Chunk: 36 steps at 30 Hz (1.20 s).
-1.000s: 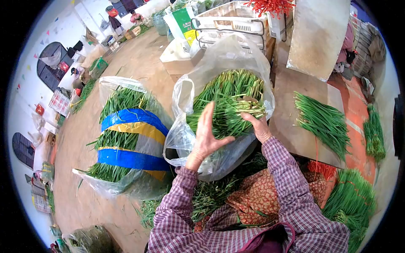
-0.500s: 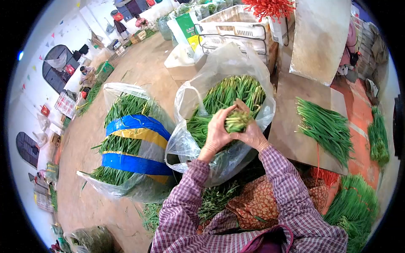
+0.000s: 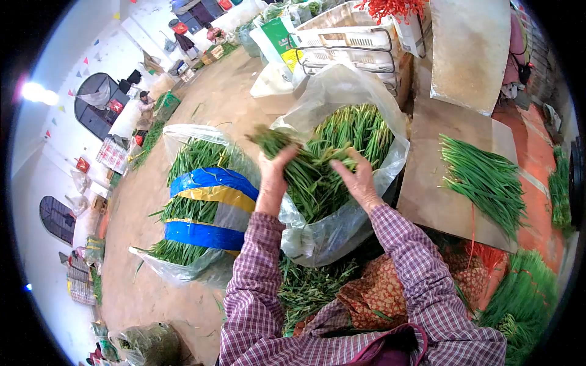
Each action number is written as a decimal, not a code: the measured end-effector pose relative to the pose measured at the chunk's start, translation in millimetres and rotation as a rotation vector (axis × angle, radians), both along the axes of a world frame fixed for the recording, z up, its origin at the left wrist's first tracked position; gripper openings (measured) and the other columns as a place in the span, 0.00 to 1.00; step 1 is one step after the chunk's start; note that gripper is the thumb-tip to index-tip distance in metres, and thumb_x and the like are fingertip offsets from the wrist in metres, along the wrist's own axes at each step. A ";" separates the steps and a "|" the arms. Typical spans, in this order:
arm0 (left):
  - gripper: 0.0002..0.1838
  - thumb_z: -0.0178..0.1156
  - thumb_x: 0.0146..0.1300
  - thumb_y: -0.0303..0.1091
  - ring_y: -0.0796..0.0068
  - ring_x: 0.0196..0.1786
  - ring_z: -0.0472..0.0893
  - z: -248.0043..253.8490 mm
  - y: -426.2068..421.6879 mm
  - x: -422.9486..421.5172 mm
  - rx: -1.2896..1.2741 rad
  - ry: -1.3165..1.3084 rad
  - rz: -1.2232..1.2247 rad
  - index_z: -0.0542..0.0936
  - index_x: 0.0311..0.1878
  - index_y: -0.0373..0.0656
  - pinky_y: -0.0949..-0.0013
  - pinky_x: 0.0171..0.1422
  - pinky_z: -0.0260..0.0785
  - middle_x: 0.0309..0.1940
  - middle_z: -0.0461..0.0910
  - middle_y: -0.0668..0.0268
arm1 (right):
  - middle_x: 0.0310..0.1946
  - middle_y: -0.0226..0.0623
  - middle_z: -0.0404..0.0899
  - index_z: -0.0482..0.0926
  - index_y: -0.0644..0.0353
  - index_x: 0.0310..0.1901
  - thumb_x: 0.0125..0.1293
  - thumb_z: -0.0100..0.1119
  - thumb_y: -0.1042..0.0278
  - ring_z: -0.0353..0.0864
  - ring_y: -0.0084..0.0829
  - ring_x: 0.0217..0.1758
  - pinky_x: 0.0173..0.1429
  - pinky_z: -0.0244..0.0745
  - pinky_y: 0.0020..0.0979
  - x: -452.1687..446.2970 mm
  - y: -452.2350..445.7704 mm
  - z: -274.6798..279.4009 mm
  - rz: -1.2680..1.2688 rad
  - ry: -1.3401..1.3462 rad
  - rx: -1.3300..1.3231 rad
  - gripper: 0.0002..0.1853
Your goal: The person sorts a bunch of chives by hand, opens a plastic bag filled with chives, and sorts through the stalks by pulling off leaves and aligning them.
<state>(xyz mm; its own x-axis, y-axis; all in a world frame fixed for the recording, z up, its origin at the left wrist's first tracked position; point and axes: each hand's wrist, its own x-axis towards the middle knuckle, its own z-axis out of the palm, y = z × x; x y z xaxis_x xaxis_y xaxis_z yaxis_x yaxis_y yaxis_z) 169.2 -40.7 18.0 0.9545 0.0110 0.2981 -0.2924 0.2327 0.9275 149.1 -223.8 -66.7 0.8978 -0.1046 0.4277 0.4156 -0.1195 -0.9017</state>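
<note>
In the head view, a large clear plastic bag [image 3: 317, 241] stands before me, packed with long green stalks [image 3: 360, 131] that look like garlic chives. My left hand [image 3: 276, 171] is closed around a bunch of chives [image 3: 299, 177] at the bag's left rim. The bunch's pale cut ends point up and left, blurred by motion. Over the bag's opening, my right hand [image 3: 359, 183] has thumb and fingers around a smaller clump of chives [image 3: 348, 160]. The leaves of both clumps hang down together between my hands.
On the left stands another bag [image 3: 201, 268] of chives with a blue and yellow band. A board [image 3: 427, 183] at right bears a loose pile of chives [image 3: 482, 180]. White crates [image 3: 348, 55] stand behind. Tied bundles [image 3: 519, 293] lie lower right. A person [image 3: 145, 105] sits far off.
My hands have moved apart from one held bunch. The left has swung left with its chives, tipping the cut ends leftward; the right stays over the bag. The whole view has shifted slightly.
</note>
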 end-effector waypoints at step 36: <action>0.18 0.56 0.61 0.45 0.69 0.46 0.74 9.7 45.1 -228.7 -1.088 -0.264 -0.251 0.73 0.51 0.48 0.63 0.60 0.65 0.39 0.74 0.67 | 0.70 0.53 0.49 0.46 0.68 0.70 0.52 0.51 0.24 0.46 0.41 0.74 0.75 0.42 0.34 -175.1 14.7 72.6 1.138 0.398 -0.510 0.58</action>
